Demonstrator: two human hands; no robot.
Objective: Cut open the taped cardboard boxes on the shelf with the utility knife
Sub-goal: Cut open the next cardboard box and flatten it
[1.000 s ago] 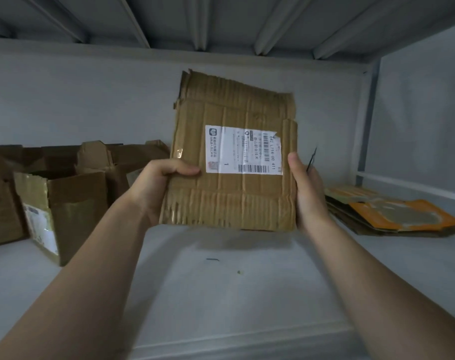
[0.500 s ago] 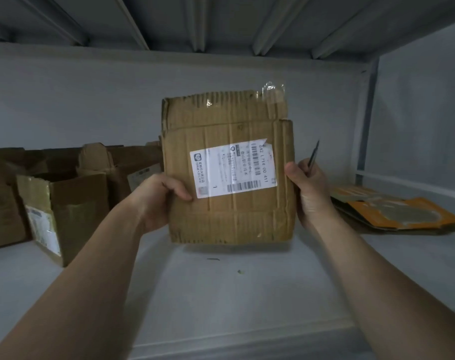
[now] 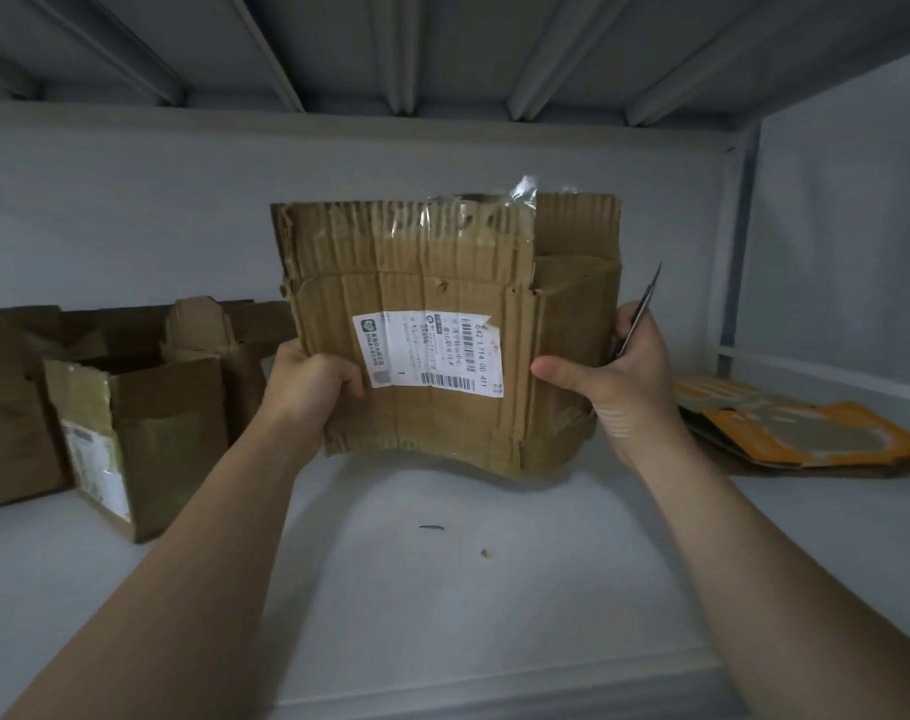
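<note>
In the head view, a brown cardboard box (image 3: pixel 442 330) was held up in the middle of the picture, inside a gray shelf (image 3: pixel 442 605). It looked lifted off the shelf floor. Its big flat side faced the camera. One flap stood up toward 12 o'clock, so the box's open end pointed up. The box looked a little wider than it was tall. Torn clear tape (image 3: pixel 473 213) stuck up from the top edge.

A white label (image 3: pixel 432 356) sat on the front, turned sideways and a bit crooked. Down its right side I could read "042 L714 00 411". A bar code ran along the bottom, with a small "1" near it. The other writing was too small to read.

The left hand (image 3: pixel 312 392) gripped the box's edge at 9 o'clock, with the fingers curled onto the front. The right hand (image 3: pixel 624 387) was at the 3 o'clock edge. Its thumb pressed flat on the front of the box, and its fingers were curled around the utility knife (image 3: pixel 642 309). The knife was thin and long. It stood nearly straight up, and its tip pointed toward 1 o'clock, just beside the box.

At 9 o'clock, opened brown boxes (image 3: pixel 141 433) stood on the shelf. At 3 o'clock, flat orange packets (image 3: pixel 806 433) lay in a pile.
</note>
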